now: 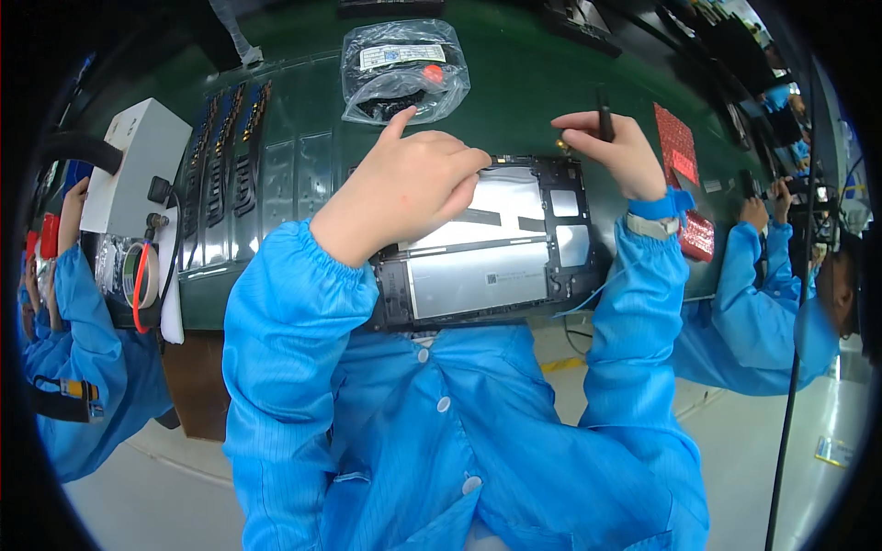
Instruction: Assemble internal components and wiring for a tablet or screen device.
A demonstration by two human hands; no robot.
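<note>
A flat tablet-like device (478, 280) lies opened on the green bench in front of me, its silver battery panels set in a black frame. My left hand (413, 188) is over its upper left part. The fingers are curled, and thumb and index finger come together near the frame's top edge; what lies between them is hidden. Just beyond the top right corner, my right hand (620, 151) grips a slim black tool (604, 119) that stands nearly upright between the fingers. A tiny gold-coloured piece (562, 144) shows by its fingertips. A blue strap with a cord circles my right wrist.
Beyond the device lies a clear plastic bag (404, 73) with dark parts. At left, a clear tray (294, 184) bears rows of dark strips (248, 138), beside a white box (133, 170). Red bubble-wrap pouches (675, 142) lie at right. Co-workers in blue sit on both sides.
</note>
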